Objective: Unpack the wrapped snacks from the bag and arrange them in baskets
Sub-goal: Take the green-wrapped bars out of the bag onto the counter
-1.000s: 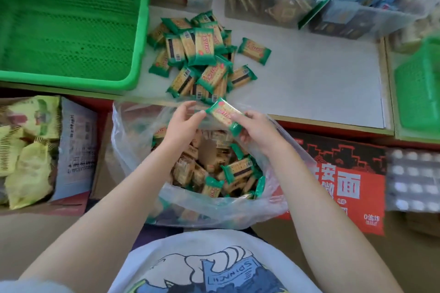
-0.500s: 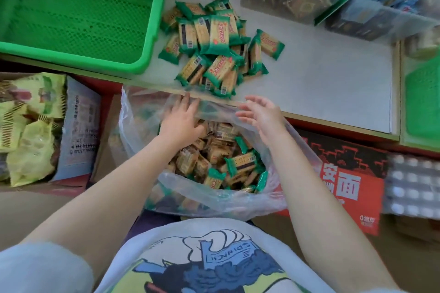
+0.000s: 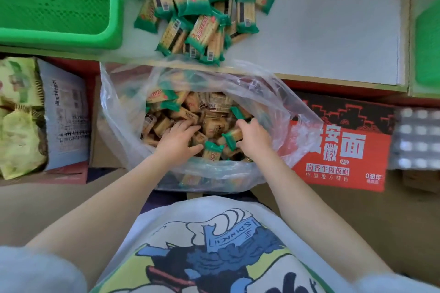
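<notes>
A clear plastic bag (image 3: 283, 102) stands open below the shelf edge, full of small snack packets (image 3: 190, 104) with tan wrappers and green ends. Both my hands are down inside it. My left hand (image 3: 177, 141) lies on the heap with fingers and thumb curled round a few packets. My right hand (image 3: 253, 138) grips one packet (image 3: 232, 137) by its side, the green end sticking out left. A pile of the same packets (image 3: 197, 9) lies on the white shelf (image 3: 333, 31). An empty green basket (image 3: 62, 37) sits at the shelf's left.
A second green basket (image 3: 427, 43) is at the right edge. Below the shelf a red printed carton (image 3: 345, 150) stands right of the bag, with a grey blister tray (image 3: 416, 138) beyond it. A box of yellow-green bags (image 3: 19, 121) stands to the left.
A second ago both hands held one packet above the bag; it joined the shelf pile. Both hands then dropped into the bag and closed on packets. The view tilted downward.
</notes>
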The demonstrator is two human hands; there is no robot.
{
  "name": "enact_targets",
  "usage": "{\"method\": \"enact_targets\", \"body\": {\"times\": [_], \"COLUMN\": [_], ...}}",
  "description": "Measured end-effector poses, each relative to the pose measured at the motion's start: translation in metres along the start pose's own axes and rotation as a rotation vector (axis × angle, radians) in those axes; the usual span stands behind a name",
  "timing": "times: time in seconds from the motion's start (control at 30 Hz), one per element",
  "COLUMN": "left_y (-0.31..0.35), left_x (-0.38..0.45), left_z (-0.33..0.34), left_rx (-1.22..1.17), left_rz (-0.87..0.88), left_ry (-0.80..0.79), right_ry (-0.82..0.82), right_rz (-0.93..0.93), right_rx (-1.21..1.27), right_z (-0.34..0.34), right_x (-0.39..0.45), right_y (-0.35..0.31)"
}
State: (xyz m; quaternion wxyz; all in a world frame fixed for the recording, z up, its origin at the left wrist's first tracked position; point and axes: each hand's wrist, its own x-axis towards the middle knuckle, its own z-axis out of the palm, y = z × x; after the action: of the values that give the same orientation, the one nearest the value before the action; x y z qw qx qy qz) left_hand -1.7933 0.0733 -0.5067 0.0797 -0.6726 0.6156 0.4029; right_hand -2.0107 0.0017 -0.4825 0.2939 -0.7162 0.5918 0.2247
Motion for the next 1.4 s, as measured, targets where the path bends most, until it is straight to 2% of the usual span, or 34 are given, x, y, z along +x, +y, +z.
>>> {"method": "enact_targets", "body": {"times": [0.1, 0.2, 0.27, 0.33, 0.4, 0.47, 0.53, 0.63, 0.73, 0.87, 1.0, 1.1, 1.27, 1.4], "left_y": [-0.003, -0.003, -0.005, -0.006, -0.005, -0.003, -0.002, -0.002, -0.001, 0.0, 0.0, -0.002, -0.009, -0.009], "left_x": [-0.001, -0.002, -0.002, -0.002, -0.002, -0.005, -0.009, -0.012, -0.011, -0.009, -0.007, -0.007, -0.011, -0.015], "left_z": [0.001, 0.003, 0.004, 0.004, 0.001, -0.002, -0.006, -0.009, -0.009, -0.008, -0.005, -0.004, 0.001, 0.0], "left_rx": [-0.009, -0.013, -0.015, -0.038, -0.061, -0.072, -0.074, -0.073, -0.074, -0.068, -0.065, -0.052, -0.026, -0.03], "left_rz": [0.006, 0.008, 0.017, 0.018, 0.006, -0.019, -0.047, -0.069, -0.082, -0.09, -0.088, -0.084, -0.069, -0.044], "left_ry": [0.006, 0.021, 0.03, 0.033, 0.05, 0.09, 0.108, 0.087, 0.066, 0.054, 0.064, 0.063, 0.046, 0.061], "right_ry": [0.077, 0.169, 0.127, 0.011, -0.121, -0.22, -0.192, -0.024, 0.084, 0.094, 0.083, 0.043, -0.073, -0.186], "right_rz": [-0.055, -0.059, -0.016, 0.024, 0.063, 0.063, 0.047, 0.039, 0.157, 0.199, 0.052, 0.003, 0.152, 0.078], "right_rx": [-0.128, -0.069, 0.139, 0.545, 1.06, 1.358, 1.417, 1.544, 1.656, 1.787, 1.941, 1.758, 0.986, 0.568], "right_z": [-0.002, -0.01, -0.026, -0.046, -0.068, -0.089, -0.107, -0.122, -0.123, -0.116, -0.105, -0.087, -0.02, 0.021], "right_x": [-0.005, -0.008, -0.012, -0.015, -0.012, -0.001, 0.02, 0.052, 0.071, 0.073, 0.058, 0.038, 0.009, 0.002], "right_y": [-0.002, -0.001, -0.002, -0.009, -0.021, -0.037, -0.055, -0.079, -0.087, -0.082, -0.075, -0.065, -0.042, -0.028]}}
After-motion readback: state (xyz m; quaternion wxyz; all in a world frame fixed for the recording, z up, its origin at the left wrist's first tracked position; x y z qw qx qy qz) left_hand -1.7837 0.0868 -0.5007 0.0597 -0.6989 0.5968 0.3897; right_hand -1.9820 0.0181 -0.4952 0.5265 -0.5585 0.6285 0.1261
